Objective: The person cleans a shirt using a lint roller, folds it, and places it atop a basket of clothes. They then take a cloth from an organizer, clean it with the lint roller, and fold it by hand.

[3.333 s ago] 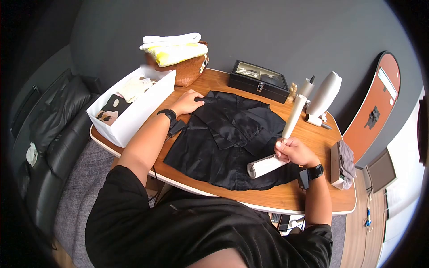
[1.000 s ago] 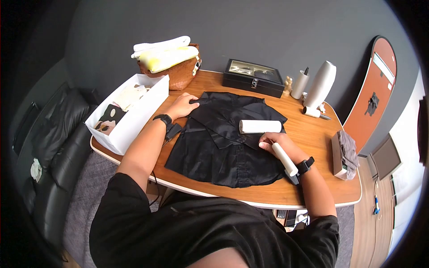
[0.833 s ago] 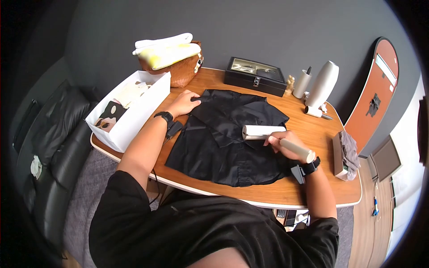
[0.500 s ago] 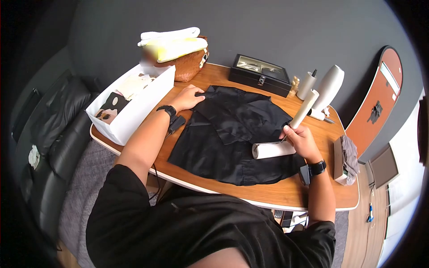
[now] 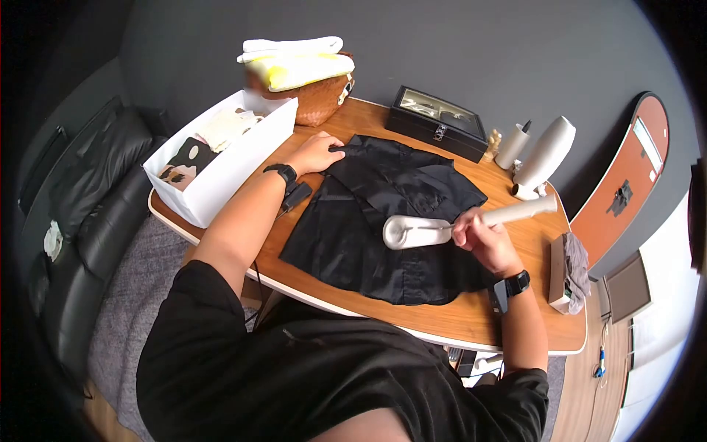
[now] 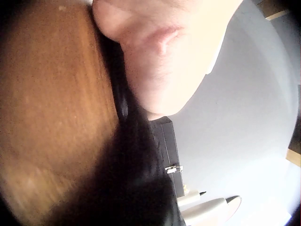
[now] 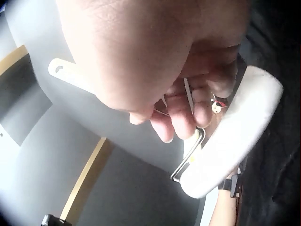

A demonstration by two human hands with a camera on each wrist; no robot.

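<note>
A black garment [image 5: 346, 261] lies spread on the wooden table, folded parts across its upper half. At its upper left corner my left hand [image 5: 317, 153] rests on the cloth; the left wrist view shows this hand [image 6: 160, 61] over the dark fabric [image 6: 136, 174], fingertips hidden. My right hand [image 5: 486, 239] grips a white lint roller [image 5: 420, 233] near the base of its handle [image 5: 524, 211], which points right. In the right wrist view, the fingers of the hand [image 7: 141, 52] curl beside the roller's metal rod, the roller [image 7: 235, 136] close to the garment. Contact there is unclear.
Left stands a white box [image 5: 239, 166] of cloth items, behind it a brown basket [image 5: 317, 107] with folded towels. A black glass-topped case [image 5: 436, 124], a silver-white device [image 5: 546, 155] and a small cup line the back. A tissue box [image 5: 561, 276] sits right.
From half a second ago, the roller has moved left over the garment, and its handle has tipped from steeply up towards the right. The left hand stays at the same garment corner.
</note>
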